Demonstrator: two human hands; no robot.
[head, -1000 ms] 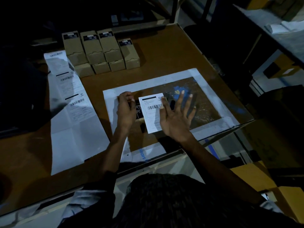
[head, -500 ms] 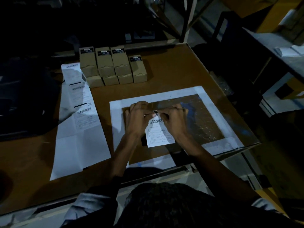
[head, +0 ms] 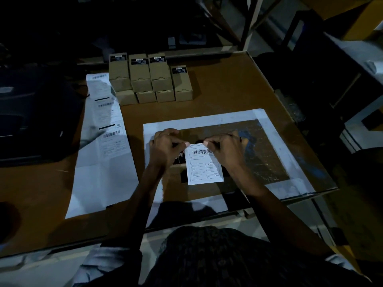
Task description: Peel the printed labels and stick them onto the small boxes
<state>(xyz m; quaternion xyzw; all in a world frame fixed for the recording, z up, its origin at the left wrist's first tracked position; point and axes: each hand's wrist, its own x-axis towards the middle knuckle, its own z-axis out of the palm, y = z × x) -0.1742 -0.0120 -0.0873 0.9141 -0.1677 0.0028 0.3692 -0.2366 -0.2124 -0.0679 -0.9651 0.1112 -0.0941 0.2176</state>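
A white printed label (head: 204,166) with a barcode lies on top of a small brown box (head: 178,165) in the middle of the white-bordered mat (head: 269,129). My left hand (head: 165,149) pinches the label's far left corner. My right hand (head: 226,150) pinches its far right corner. Most of the box is hidden under the label and my hands. A long strip of printed labels (head: 105,129) lies flat to the left. A cluster of small brown boxes (head: 150,77) with dark stickers on top stands at the back.
The brown table (head: 223,88) ends at an edge on the right, with a dark gap and shelving beyond. A dark machine (head: 31,121) sits at the left, beside the label strip. My head and shoulders fill the bottom of the view.
A second ago my right hand lay flat with spread fingers beside the label. Both hands have since come to the label's far edge and pinch its corners. The view has shifted downward.
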